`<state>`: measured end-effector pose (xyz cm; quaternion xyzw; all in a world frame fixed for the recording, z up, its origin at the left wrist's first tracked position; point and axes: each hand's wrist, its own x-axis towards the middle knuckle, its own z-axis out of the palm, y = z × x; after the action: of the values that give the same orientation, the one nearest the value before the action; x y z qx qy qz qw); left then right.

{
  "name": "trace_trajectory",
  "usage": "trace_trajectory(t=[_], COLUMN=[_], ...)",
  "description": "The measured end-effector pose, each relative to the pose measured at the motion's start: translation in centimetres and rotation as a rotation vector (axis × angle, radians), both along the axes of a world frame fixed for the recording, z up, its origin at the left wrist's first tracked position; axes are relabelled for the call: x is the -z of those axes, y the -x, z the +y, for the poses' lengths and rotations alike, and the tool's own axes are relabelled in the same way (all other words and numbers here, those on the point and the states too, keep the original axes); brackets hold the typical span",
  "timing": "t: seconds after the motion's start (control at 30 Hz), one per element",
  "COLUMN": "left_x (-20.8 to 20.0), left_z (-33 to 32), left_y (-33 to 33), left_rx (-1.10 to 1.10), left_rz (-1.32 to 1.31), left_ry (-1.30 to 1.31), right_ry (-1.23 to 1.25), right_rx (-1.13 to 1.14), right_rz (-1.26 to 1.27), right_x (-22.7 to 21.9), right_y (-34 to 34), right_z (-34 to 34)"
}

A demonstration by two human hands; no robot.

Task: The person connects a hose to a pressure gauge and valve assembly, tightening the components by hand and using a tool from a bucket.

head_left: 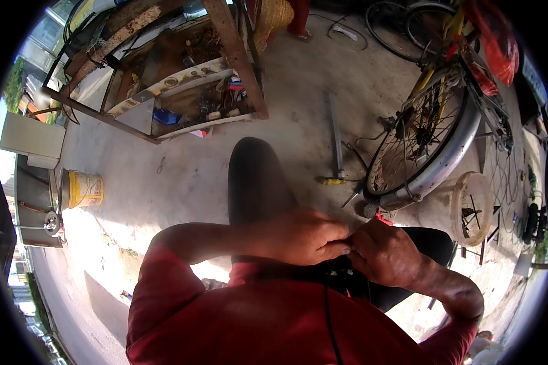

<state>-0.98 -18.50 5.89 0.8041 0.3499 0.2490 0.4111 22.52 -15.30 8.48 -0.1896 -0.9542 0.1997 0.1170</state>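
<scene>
Over my lap, my left hand (304, 237) and my right hand (386, 252) meet with their fingertips together. Both are closed in a pinch, and whatever sits between the fingers is too small or hidden to name. Just under them, at my waist, lies a dark item with small shiny parts, and a thin black cable (327, 310) runs down my red shirt. Beyond my right hand stands a bicycle wheel (402, 149) under a silver mudguard (453, 161). A small red thing (383, 218) shows right behind that hand.
A rusty metal rack (237, 58) with trays of small parts stands far left. On the floor lie a long metal bar (335, 134) and a yellow-handled tool (333, 181). A yellow bucket (85, 190) is at left, a whitish bucket (475, 210) on its side at right.
</scene>
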Motion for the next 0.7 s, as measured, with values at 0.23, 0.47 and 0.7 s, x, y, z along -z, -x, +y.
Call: trace_trajectory(t=[0.23,0.47,0.7], left_x=[1.2,1.0,2.2], left_z=[-0.7,-0.1,-1.0], left_y=[1.3,1.2,1.7], left_rx=[-0.024,0.040,-0.089], left_rz=[-0.056,-0.124,0.051], left_ry=[-0.109,-0.095,-0.085], right_ry=[0.446,0.904,1.137], right_rx=[0.069,-0.019,0.080], right_rz=[-0.064,-0.032,0.081], right_x=[-0.1,2.8,5.1], right_y=[1.3,0.6,1.4], right_z=[0.1,0.4,0.1])
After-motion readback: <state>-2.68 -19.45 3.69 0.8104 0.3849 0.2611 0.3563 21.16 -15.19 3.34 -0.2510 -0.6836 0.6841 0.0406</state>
